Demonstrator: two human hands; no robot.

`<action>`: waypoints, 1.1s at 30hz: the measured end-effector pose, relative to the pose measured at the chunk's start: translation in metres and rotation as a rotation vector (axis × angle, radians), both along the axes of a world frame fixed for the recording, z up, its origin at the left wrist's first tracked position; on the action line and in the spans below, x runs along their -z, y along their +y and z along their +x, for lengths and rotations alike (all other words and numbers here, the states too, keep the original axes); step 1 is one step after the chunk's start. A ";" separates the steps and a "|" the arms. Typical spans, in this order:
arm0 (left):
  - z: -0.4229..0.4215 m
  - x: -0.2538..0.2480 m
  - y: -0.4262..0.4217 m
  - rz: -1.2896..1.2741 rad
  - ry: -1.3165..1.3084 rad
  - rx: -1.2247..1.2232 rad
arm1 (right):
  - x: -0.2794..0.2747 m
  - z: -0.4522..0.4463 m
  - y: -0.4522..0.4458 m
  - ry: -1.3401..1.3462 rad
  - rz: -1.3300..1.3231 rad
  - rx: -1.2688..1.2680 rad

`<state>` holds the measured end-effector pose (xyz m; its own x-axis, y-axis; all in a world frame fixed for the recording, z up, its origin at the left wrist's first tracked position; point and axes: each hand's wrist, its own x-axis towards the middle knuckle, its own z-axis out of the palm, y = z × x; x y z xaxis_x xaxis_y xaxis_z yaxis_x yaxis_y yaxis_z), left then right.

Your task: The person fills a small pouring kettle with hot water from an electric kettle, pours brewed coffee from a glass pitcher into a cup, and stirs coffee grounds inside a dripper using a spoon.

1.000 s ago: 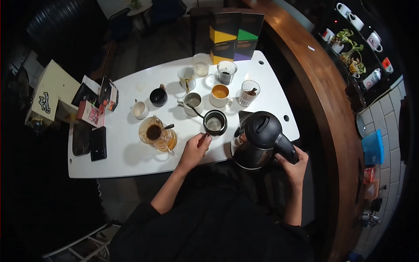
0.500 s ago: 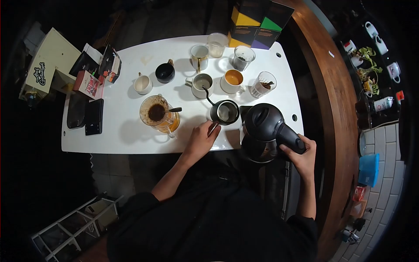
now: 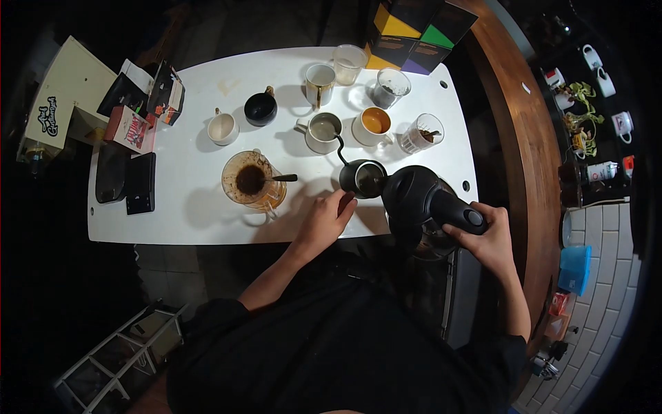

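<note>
My left hand (image 3: 326,222) is closed round the handle of a small black gooseneck kettle (image 3: 365,179), whose top is open. In my right hand (image 3: 488,238) is the handle of a black electric kettle (image 3: 415,190). That kettle tilts left, its front edge at the rim of the gooseneck kettle; whether water flows cannot be made out. Left of my left hand stands a coffee dripper (image 3: 238,169) with dark wet grounds and a spoon (image 3: 284,178) in it, over a glass server (image 3: 276,196). A grey mug (image 3: 323,131) is just behind the gooseneck spout.
Behind are an orange-lined cup (image 3: 374,125), a ribbed glass (image 3: 420,134), a black cup (image 3: 261,109), a cream cup (image 3: 223,129) and other glasses. Dark boxes (image 3: 414,41) stand at the back edge. A phone (image 3: 141,183) lies left. A wooden counter (image 3: 527,172) runs along the right.
The electric kettle has tipped toward the gooseneck kettle, closing the gap between them. My right hand has turned and moved slightly right. The gooseneck kettle has shifted a little right.
</note>
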<state>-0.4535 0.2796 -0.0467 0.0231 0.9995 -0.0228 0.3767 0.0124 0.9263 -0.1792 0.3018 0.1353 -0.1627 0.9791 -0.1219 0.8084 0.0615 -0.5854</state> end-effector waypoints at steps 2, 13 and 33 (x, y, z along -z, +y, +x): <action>-0.002 -0.004 0.001 -0.034 0.004 0.013 | 0.006 0.003 0.000 -0.160 0.222 -0.129; -0.015 0.000 0.003 -0.010 0.008 0.009 | -0.023 -0.031 0.006 -0.108 -0.143 -0.042; -0.027 0.006 0.007 -0.111 0.003 0.085 | -0.016 -0.037 0.007 -0.085 -0.138 0.005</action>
